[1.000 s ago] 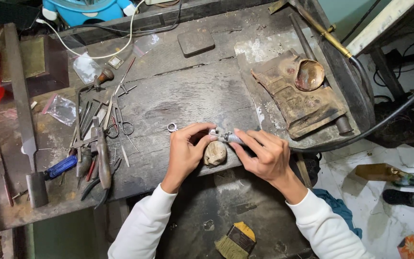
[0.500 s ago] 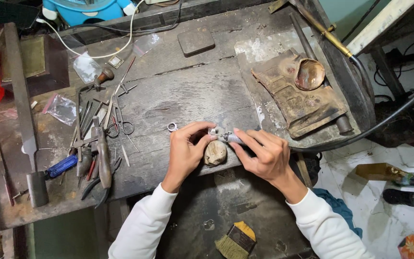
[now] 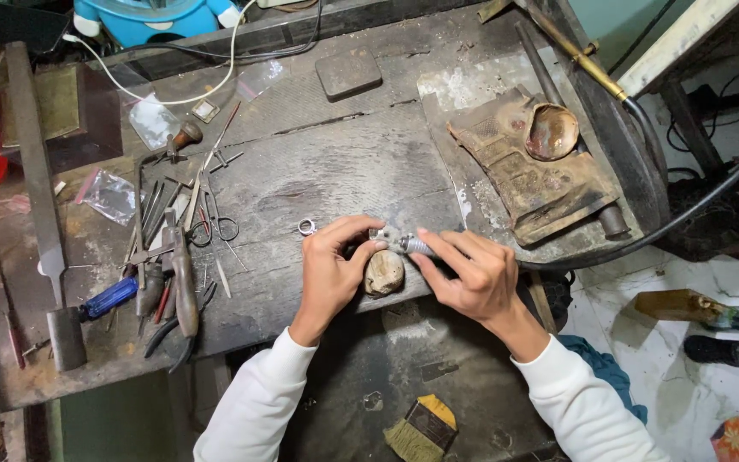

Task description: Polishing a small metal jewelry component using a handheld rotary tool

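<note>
Stillness marks this second: neither hand has shifted since the earlier views, so the fine work at the bench pin goes on unchanged. Left of the fingers lie one long flat file [image 3: 34, 171], a cluster of pliers and scissors [image 3: 177, 248] too tangled to count, and one small metal ring [image 3: 306, 227] just beside the left hand [image 3: 331, 269]. That hand's fingers pinch a tiny piece [image 3: 378, 233] over one rounded wooden peg [image 3: 384, 272]. The right hand [image 3: 472, 274] clamps its fingertips on one ribbed metal handpiece [image 3: 412, 246], tip touching the piece. Further right sits one shallow dish [image 3: 552, 131].
</note>
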